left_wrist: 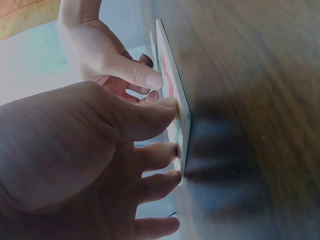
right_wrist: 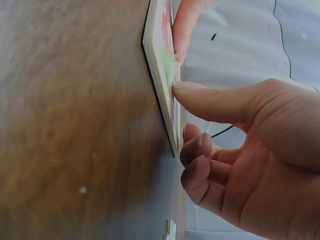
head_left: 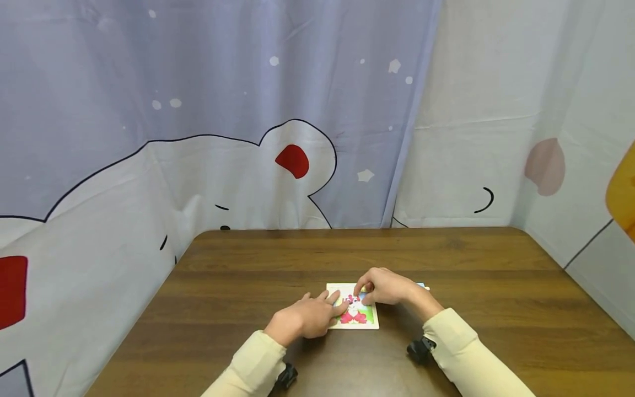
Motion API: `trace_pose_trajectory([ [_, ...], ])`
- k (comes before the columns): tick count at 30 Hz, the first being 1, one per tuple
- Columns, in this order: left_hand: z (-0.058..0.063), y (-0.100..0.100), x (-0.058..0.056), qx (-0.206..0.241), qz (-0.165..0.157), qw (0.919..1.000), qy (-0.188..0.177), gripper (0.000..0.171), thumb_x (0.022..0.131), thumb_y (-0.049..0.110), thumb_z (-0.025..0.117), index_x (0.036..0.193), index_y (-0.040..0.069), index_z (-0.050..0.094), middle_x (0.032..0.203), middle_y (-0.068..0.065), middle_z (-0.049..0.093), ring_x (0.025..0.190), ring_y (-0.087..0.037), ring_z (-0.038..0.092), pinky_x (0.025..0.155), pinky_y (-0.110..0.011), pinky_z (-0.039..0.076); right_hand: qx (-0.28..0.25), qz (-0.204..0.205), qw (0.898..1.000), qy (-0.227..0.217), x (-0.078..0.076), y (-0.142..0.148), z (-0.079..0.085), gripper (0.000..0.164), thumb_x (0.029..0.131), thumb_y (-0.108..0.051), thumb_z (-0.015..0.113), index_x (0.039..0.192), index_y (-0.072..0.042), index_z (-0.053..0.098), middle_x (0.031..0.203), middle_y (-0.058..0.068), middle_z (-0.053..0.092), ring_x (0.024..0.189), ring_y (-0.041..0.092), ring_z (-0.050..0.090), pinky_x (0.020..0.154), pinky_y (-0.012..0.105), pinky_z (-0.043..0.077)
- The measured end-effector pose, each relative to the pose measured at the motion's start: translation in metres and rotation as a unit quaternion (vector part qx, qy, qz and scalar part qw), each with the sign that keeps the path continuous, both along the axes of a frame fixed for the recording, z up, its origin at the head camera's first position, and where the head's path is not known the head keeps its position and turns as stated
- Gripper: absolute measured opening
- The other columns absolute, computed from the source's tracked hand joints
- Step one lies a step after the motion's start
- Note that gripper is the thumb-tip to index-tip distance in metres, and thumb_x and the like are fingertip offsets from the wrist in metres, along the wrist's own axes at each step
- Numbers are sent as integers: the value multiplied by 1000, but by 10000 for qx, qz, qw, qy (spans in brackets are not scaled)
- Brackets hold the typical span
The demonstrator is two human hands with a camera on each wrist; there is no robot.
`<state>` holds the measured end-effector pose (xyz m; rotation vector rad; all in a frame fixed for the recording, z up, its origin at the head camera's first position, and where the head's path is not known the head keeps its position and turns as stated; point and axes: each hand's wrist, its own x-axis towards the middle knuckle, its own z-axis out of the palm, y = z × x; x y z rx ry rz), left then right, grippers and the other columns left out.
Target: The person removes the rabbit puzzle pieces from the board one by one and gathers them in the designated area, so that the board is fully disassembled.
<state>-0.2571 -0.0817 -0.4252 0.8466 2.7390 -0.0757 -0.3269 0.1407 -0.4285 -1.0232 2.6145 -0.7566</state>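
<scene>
A thin picture puzzle board (head_left: 354, 318) with a pale border lies on the table, showing a pink-and-white cartoon figure on green and blue. My left hand (head_left: 311, 315) spreads over its left side. In the left wrist view, the left thumb (left_wrist: 150, 117) and nearby fingertips rest on the board's face and edge. From the right, my right hand (head_left: 389, 286) reaches over the upper part, index finger bent and thumb apart from it, both at the surface. The right thumb (right_wrist: 215, 102) touches the picture near the border in the right wrist view, with the other fingers curled beside it.
A small light-coloured piece (head_left: 423, 286) with blue on it lies right of the board, partly behind the right wrist; the right wrist view catches its edge too. The brown wooden table (head_left: 238, 264) runs back to a printed curtain (head_left: 223, 176).
</scene>
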Motion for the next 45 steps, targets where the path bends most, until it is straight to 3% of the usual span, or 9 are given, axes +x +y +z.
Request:
trace_pose_trajectory([
  [7,-3,2,0,26,1,9999,-112,74,95,6,58,155,43,34,163,-8,27,148,-29,25,113,-55,30,22,67,10000,0,0,-3,0,19,80,3,76,92,-12,75,84,1,65,79,17,55,71,34,46],
  [13,-5,4,3,-23,74,9999,-144,76,94,9,59,156,43,33,163,-10,26,149,-30,23,113,-57,28,167,-68,9998,131,-1,-4,-1,15,82,0,76,93,-10,72,89,4,64,84,18,56,75,39,48],
  [19,-5,4,3,15,116,9997,-225,76,94,8,59,156,44,32,164,-12,24,149,-30,22,114,-57,26,201,-47,9993,314,-1,-4,-1,14,81,0,77,89,-11,71,85,2,60,81,17,53,73,35,46],
  [25,-4,5,3,11,155,9997,-178,76,93,9,60,155,44,34,163,-11,25,149,-30,23,114,-57,26,135,-140,9985,504,-1,-4,0,17,77,-1,80,84,-13,69,91,4,54,86,20,51,76,34,44],
  [33,-1,5,3,52,208,9994,-255,75,94,8,58,154,45,34,163,-9,25,150,-29,22,113,-59,26,-101,-293,9957,870,-4,-1,-2,19,74,2,80,83,-14,73,84,-2,64,78,16,55,69,29,45],
  [45,-1,5,3,45,230,9993,-277,73,95,9,57,155,45,34,164,-9,24,150,-28,21,112,-62,27,-232,-293,9951,915,-7,4,-1,11,84,-1,76,90,-11,77,83,-4,65,72,9,52,65,26,44],
])
